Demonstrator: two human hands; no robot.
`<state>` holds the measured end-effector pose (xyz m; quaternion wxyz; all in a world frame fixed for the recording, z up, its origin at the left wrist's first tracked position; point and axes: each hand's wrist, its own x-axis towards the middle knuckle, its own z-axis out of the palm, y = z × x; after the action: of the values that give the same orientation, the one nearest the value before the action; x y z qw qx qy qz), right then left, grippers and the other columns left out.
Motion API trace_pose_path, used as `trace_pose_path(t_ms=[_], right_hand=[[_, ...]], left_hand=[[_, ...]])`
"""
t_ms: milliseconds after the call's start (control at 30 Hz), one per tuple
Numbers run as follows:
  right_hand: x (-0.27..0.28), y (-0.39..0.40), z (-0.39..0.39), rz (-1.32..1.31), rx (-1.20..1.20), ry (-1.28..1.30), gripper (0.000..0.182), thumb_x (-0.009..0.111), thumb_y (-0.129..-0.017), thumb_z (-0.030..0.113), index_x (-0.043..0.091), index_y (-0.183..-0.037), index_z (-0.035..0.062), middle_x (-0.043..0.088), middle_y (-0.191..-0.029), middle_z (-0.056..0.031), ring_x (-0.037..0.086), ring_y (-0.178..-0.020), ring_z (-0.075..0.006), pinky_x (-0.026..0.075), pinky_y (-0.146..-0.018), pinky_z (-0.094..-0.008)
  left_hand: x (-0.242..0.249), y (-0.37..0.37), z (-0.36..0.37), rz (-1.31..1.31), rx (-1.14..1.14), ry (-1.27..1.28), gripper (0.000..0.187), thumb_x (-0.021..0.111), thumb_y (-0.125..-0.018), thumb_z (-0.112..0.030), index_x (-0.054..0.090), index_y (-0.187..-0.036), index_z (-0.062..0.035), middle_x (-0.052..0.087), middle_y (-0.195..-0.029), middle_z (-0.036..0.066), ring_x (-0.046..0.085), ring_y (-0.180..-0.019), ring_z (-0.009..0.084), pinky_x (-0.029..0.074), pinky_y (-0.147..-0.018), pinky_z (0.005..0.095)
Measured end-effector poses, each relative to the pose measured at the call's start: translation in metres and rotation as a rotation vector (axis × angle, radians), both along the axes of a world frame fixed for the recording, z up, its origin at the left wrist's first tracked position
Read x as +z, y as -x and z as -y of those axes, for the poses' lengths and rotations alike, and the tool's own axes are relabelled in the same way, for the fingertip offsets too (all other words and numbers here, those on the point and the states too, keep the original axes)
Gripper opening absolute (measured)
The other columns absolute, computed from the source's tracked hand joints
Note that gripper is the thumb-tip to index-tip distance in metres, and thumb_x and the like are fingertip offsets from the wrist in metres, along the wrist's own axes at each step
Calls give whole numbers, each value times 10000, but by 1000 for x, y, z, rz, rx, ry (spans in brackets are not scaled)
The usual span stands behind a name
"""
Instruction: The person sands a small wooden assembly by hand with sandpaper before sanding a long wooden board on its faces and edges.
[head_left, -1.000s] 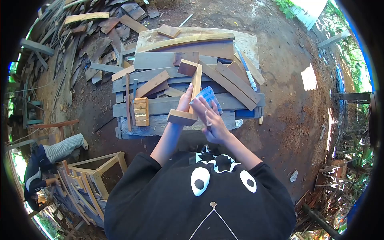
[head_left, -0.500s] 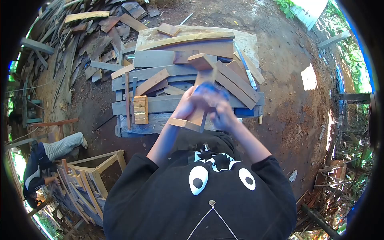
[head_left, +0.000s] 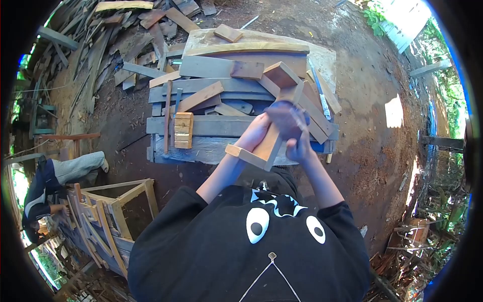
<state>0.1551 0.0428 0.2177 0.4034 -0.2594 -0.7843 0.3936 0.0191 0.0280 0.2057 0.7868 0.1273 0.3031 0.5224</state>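
A wooden piece (head_left: 266,150) with a short board across each end is held up over the workbench. My left hand (head_left: 255,132) is closed round its left side, near the middle. In my right hand (head_left: 300,146) is a dark sheet (head_left: 286,120), blurred by motion, that lies across the middle of the wooden piece. The fingers of my right hand are pressed to the sheet's right edge, and some are hidden behind it. A bluish patch shows at the sheet's edge, too blurred to make out.
Loose boards (head_left: 201,96) lie on the workbench (head_left: 193,146), with a small slatted block (head_left: 183,130) at its left. A handsaw (head_left: 320,93) rests at the right. Scrap wood (head_left: 90,55) is piled back left. Another person (head_left: 37,194) bends beside a wooden frame (head_left: 123,206) at lower left.
The view has shifted, so the bench sits a little further right and lower. The dark sheet, mostly a blue blur before, now shows flatter across the wooden piece. My left hand still holds the piece.
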Motion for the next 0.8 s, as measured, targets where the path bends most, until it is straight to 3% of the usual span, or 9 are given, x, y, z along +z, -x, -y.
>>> trace_pose_path(t_ms=[133,267,367,467,533,600,667,733,800], right_hand=[[9,21,24,-323,9,47,672,312,-878,517,435,-1195,-62,532,-1111,-206,461,-1114,-345,331,-945,-438],[42,11,36,-1,180,-251,600,254,-909,464,464,-1205,-13,518,-1162,-207,468,-1129,-339,292,-985,-454],[37,5,-6,-116,31,-139,539,309,-898,408,539,-1109,-31,570,-1079,-191,550,-1017,-314,423,-867,-382],[28,-9,-27,-120,-72,-35,509,292,-906,366,548,-1080,-37,589,-1033,-174,542,-1020,-309,411,-877,-387],[42,3,-2,-85,-21,-209,484,299,-898,347,548,-1075,-29,585,-1028,-174,514,-1074,-315,367,-927,-438],[45,14,27,-135,78,-383,456,330,-884,331,526,-1092,-24,581,-1034,-173,495,-1114,-312,332,-963,-489],[44,7,24,-94,165,-479,439,355,-877,311,497,-1114,-29,582,-1033,-169,507,-1103,-304,352,-951,-476],[25,-10,-10,-182,123,48,411,372,-849,246,495,-1120,-37,567,-1073,-177,499,-1112,-300,368,-938,-441],[22,-14,-23,-189,10,182,413,392,-799,185,495,-1128,-41,547,-1115,-185,498,-1114,-299,390,-916,-418]], left_hand=[[1,0,-3,333,-34,69,344,411,-925,-303,496,-1102,-21,585,-1010,95,595,-866,144,500,-750,287],[14,19,-9,20,-16,46,380,421,-916,-352,501,-1093,-25,597,-873,87,608,-678,140,519,-586,284],[38,9,9,-182,-64,-58,381,407,-921,-359,500,-1092,-31,593,-861,67,603,-704,121,506,-583,246],[11,21,9,284,-373,-113,372,404,-920,-373,514,-1042,-39,598,-865,40,599,-749,117,494,-627,208],[-1,16,-4,-498,-103,-625,388,406,-914,-394,514,-1026,-38,602,-824,51,606,-692,129,507,-582,232],[52,22,4,298,-134,50,418,415,-901,-425,512,-1001,-32,608,-763,76,611,-603,151,517,-507,272],[67,16,2,126,-7,217,284,427,-916,-360,511,-1027,-113,452,-574,-26,466,-481,57,388,-416,216],[59,15,10,-24,-94,149,303,420,-914,-377,509,-1025,-109,456,-577,-30,463,-478,60,393,-416,227],[52,15,9,-47,-154,79,320,411,-914,-389,508,-1021,-104,463,-584,-31,461,-475,64,402,-421,231]])
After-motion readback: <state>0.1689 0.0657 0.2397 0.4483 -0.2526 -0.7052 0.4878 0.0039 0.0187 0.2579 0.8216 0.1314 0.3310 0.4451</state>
